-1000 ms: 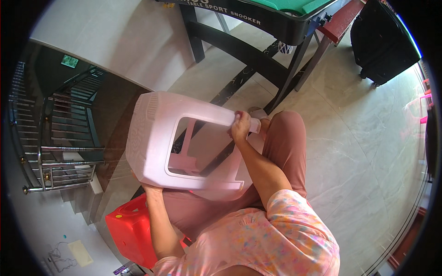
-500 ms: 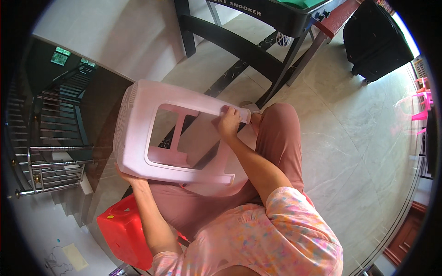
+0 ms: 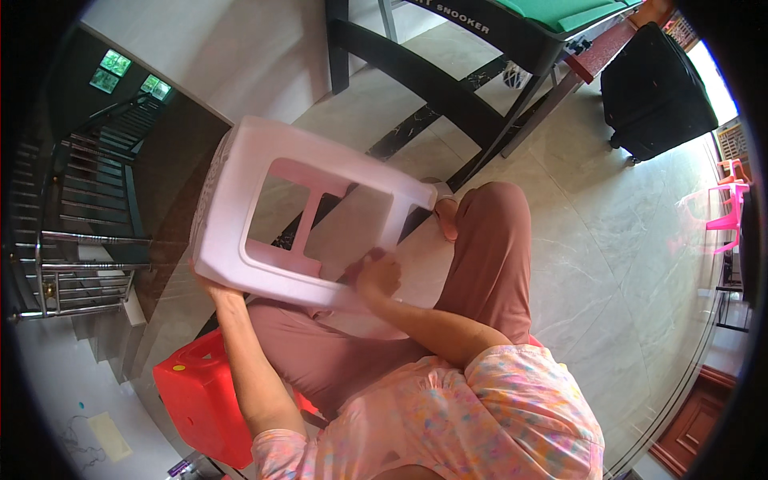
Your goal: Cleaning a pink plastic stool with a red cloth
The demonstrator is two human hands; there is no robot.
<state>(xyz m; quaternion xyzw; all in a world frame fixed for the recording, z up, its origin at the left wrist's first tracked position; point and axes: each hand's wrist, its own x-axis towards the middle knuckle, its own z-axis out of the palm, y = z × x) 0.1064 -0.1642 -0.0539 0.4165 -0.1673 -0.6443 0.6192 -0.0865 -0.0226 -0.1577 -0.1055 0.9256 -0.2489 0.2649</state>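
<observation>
A pale pink plastic stool [image 3: 320, 148] lies on its side in front of me, its open frame facing up and its patterned seat toward the left. My left hand [image 3: 218, 290] grips its near left corner, with the fingers hidden under the edge. My right hand [image 3: 379, 276] is closed against the near leg. Something small and dull reddish, blurred, shows at its fingertips, and I cannot make out what it is. My legs in pink trousers [image 3: 488, 248] are bent beneath and beside the stool.
A red plastic stool [image 3: 200, 408] stands at my near left. Beyond is a snooker table [image 3: 512, 36] with black legs, and a black suitcase [image 3: 658, 92] at the far right. Stairs with a metal railing [image 3: 88, 268] drop away on the left. Pink chairs [image 3: 726, 210] stand far right.
My right hand has moved from the stool's far leg down to the near leg. The stool has tilted slightly, and my left hand still grips its corner. The view has shifted a little.
</observation>
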